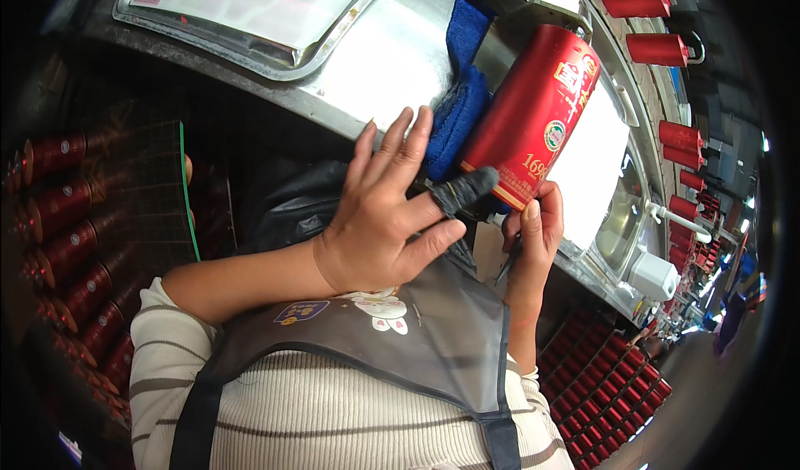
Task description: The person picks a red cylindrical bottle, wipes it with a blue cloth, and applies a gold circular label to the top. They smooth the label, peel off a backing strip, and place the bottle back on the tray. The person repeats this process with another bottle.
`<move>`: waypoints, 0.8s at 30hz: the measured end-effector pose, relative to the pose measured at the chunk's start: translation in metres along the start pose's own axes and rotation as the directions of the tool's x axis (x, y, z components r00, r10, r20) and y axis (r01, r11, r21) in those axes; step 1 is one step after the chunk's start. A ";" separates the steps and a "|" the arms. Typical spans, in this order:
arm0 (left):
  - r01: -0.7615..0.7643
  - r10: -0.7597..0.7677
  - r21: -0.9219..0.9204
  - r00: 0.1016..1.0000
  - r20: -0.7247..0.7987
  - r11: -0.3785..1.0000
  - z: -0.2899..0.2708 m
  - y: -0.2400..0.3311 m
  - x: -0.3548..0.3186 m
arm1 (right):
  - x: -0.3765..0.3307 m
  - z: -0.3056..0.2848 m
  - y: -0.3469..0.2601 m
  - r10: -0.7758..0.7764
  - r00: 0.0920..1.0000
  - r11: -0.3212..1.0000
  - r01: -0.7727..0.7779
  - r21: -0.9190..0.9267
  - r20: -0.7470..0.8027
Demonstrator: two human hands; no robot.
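A red cylindrical bottle point(533, 112) with gold and white print lies tilted over the workbench, its upper end at a metal fitting. Over its lower left edge reaches my left hand point(387, 199), fingers spread and holding nothing; the index finger is wrapped in black tape and its tip is at the bottle. My right hand point(537, 228) is closed at the bottle's lower end, thumb against the rim. A thin dark tool point(509, 260) sticks out below its fingers; its kind cannot be made out. A folded blue cloth point(460, 112) lies left of the bottle.
A metal tray point(250, 20) with a printed sheet lies on the steel bench point(333, 95). Red bottles point(658, 49) hang along a line at right. Racks of red cylinders point(604, 378) stand lower right, more cylinders point(71, 237) at left. A white fitting point(652, 276) juts out near the bench edge.
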State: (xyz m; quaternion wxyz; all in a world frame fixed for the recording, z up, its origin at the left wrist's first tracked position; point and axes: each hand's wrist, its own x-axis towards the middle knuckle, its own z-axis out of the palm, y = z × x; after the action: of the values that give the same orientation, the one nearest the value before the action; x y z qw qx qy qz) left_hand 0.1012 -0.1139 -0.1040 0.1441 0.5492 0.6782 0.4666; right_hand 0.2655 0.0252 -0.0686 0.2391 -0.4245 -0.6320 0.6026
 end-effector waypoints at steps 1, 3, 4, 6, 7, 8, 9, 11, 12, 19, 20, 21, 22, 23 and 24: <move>0.019 -0.019 -0.013 1.000 -0.022 1.000 0.001 -0.003 -0.001 | 0.001 0.000 0.001 -0.003 1.000 1.000 0.003 -0.002 0.004; 0.036 -0.037 -0.029 0.999 -0.022 0.999 0.000 -0.004 -0.002 | 0.001 -0.001 0.002 -0.006 1.000 1.000 0.006 -0.016 0.012; 0.042 -0.043 -0.040 0.999 -0.029 0.998 0.003 -0.007 -0.003 | 0.001 -0.003 0.002 -0.006 1.000 1.000 0.006 -0.027 0.017; 0.035 -0.036 -0.048 0.999 -0.033 0.998 0.005 -0.011 -0.004 | 0.002 -0.006 0.004 -0.018 1.000 0.999 0.019 -0.038 0.024; 0.041 -0.042 -0.026 0.999 -0.020 0.999 0.005 -0.011 -0.003 | 0.003 -0.006 0.006 -0.027 0.999 0.999 0.029 -0.043 0.028; 0.042 -0.042 -0.002 0.999 -0.001 0.999 0.003 -0.010 -0.002 | 0.003 -0.007 0.006 -0.037 0.999 0.998 0.038 -0.043 0.024; 0.041 -0.042 0.021 0.999 0.019 0.999 0.002 -0.009 -0.001 | 0.003 -0.007 0.007 -0.052 0.998 0.998 0.053 -0.035 0.036; 0.037 -0.038 0.106 0.999 0.007 0.994 0.000 -0.001 0.001 | 0.004 -0.009 0.010 -0.084 0.995 0.996 0.084 -0.010 0.049; 0.034 -0.035 0.154 0.999 0.002 0.987 -0.002 0.002 0.002 | 0.005 -0.008 0.010 -0.067 0.996 0.998 0.067 0.001 0.058; -0.111 0.086 0.339 0.992 0.088 0.934 -0.011 0.025 0.015 | 0.005 -0.008 0.008 -0.061 0.995 0.997 0.058 0.046 0.077; -0.130 0.107 0.337 0.990 0.088 0.932 -0.011 0.027 0.017 | 0.005 -0.008 0.009 -0.067 0.995 0.997 0.063 0.050 0.079; -0.149 0.127 0.336 0.988 0.086 0.930 -0.010 0.028 0.019 | 0.006 -0.007 0.009 -0.072 0.994 0.996 0.068 0.052 0.083; -0.167 0.147 0.334 0.986 0.084 0.928 -0.009 0.030 0.021 | 0.005 -0.007 0.008 -0.079 0.994 0.996 0.076 0.045 0.072; -0.184 0.162 0.344 0.983 0.092 0.921 -0.007 0.032 0.023 | 0.005 -0.007 0.008 -0.086 0.994 0.996 0.084 0.034 0.069; -0.200 0.176 0.355 0.979 0.100 0.913 -0.007 0.035 0.026 | 0.005 -0.007 0.008 -0.092 0.993 0.996 0.091 0.022 0.067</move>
State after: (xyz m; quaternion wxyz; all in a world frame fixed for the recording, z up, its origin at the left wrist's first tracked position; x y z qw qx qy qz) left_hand 0.1091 -0.0957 -0.0643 0.0167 0.6440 0.6916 0.3266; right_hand 0.2700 0.0327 -0.0765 0.2491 -0.3721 -0.6527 0.6111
